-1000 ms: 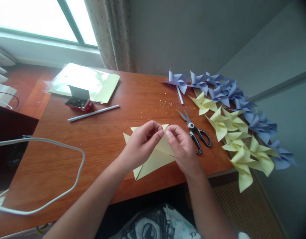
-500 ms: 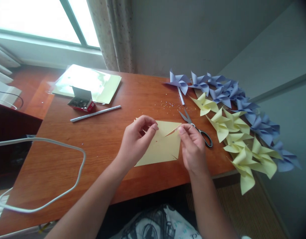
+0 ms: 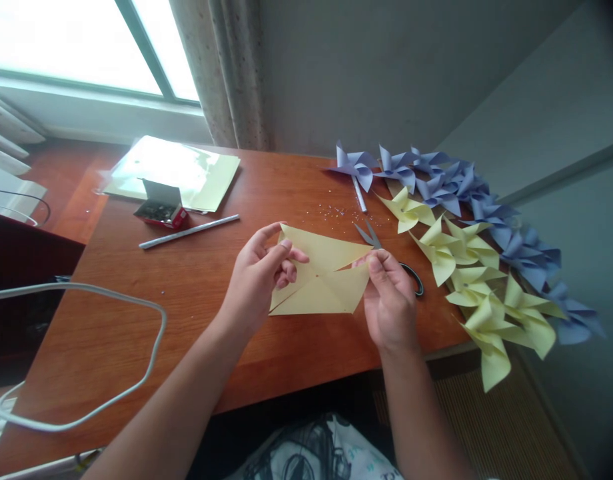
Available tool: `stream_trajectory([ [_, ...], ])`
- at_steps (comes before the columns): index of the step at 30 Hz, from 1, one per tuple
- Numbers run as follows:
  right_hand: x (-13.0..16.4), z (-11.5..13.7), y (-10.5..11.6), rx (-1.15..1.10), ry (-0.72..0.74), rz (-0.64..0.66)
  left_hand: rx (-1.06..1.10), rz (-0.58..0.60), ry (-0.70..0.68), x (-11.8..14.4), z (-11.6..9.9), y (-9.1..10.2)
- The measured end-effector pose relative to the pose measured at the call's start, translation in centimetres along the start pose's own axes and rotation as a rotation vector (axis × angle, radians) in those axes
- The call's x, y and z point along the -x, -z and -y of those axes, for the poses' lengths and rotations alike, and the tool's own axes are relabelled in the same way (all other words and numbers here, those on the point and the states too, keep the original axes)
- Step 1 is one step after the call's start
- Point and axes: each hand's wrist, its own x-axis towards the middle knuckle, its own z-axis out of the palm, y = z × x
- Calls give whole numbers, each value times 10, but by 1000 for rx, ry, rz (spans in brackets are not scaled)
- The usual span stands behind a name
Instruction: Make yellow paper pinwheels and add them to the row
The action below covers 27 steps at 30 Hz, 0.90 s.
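While lifted a little above the wooden table (image 3: pixel 196 293), paper: yellow cut square (image 3: pixel 326 283), held between both hands near the front edge, slits toward the centre so flaps can bend
left hand (image 3: pixel 259 280): pinching the left flap, thumb up, other fingers curled under for support
right hand (image 3: pixel 389 300): pinching the right corner, fingers pressed together, keeping the sheet taut
scissors (image 3: pixel 369 235): just behind the right hand, within reach
finished pinwheels (image 3: pixel 466 253): yellow and blue, piled at the right edge, out of the way
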Motion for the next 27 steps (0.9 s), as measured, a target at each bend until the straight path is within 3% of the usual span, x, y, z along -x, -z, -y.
stream_trajectory([
  [6,3,-2,-1,-9,-46,-20,21,31,-28,-1,0,1],
  [11,4,-4,0,36,-59,-42,13,-25,-106,-1,0,2],
  [20,8,-13,15,104,-147,39,-134,-110,-242,2,2,5],
  [27,9,-14,15,130,-117,111,-203,-139,-291,3,1,5],
])
